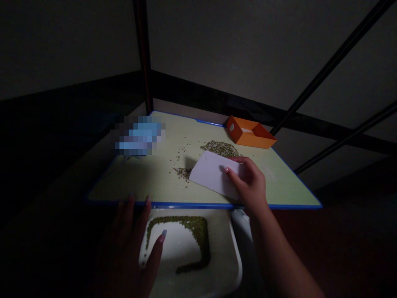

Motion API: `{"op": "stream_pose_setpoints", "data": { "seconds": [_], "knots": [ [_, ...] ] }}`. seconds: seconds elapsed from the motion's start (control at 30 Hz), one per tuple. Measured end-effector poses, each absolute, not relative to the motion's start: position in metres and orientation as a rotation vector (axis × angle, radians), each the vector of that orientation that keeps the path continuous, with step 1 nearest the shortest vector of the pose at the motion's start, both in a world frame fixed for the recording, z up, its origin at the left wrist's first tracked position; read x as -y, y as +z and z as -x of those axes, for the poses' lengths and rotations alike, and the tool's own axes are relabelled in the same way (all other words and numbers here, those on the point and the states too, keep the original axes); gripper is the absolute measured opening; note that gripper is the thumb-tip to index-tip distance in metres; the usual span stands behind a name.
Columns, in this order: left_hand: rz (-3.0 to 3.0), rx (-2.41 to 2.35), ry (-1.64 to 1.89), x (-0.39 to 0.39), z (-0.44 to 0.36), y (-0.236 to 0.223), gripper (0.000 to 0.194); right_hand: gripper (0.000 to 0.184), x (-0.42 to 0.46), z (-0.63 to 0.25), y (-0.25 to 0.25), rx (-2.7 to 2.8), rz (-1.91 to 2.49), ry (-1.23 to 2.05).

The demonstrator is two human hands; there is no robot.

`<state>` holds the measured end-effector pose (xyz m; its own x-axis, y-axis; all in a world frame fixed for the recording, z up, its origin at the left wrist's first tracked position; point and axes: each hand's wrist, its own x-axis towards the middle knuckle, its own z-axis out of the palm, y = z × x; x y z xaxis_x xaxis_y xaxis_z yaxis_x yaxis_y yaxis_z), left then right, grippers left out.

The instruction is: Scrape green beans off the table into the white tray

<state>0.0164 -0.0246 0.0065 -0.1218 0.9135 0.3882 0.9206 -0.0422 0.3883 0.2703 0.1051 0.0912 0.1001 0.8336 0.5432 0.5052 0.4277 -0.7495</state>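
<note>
Centrally, the right hand [252,182] grips a white card [214,171] beside scattered seeds [182,172]; at lower left, the left hand [136,244] is open over a white basin [234,256].

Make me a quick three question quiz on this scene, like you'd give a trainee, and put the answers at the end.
1. Which hand is holding the white card?
2. True or false: the orange box stands farther from the person than the white card.
3. What colour is the edging of the tabletop? A) Red B) Blue C) Yellow

Key: 1. The right hand. 2. True. 3. B.
</note>
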Motion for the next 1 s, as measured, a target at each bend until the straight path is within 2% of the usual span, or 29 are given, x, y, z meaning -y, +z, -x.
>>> {"op": "stream_pose_setpoints", "data": {
  "seconds": [0.37, 1.0],
  "knots": [
    [2.088, 2.131, -0.874, 0.025, -0.014, 0.003, 0.068, 0.016, -0.116, -0.27, 0.091, 1.665, 1.141, 0.342],
    [2.061, 2.148, -0.954, 0.024, -0.016, 0.008, 0.067, 0.017, -0.123, -0.278, 0.086, 1.618, 1.103, 0.42]
  ]
}}
